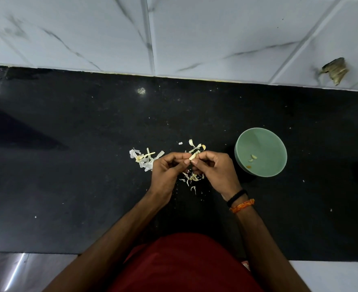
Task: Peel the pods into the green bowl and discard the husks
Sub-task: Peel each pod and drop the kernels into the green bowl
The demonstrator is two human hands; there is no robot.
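Note:
A small pale pod [193,156] is pinched between the fingertips of my left hand [167,171] and my right hand [216,169], just above the black counter. The green bowl [266,144] stands to the right of my right hand and holds a few peeled pale pieces [252,158] near its bottom. Loose white husks lie in a heap [145,159] left of my hands, more husks [196,146] beyond my fingers, and some husk scraps [191,178] under my hands.
The black counter [68,165] runs left to right, backed by a white marble-patterned tiled wall [195,34]. A brownish patch [335,69] sits on the wall at the far right. My red shirt fills the bottom centre.

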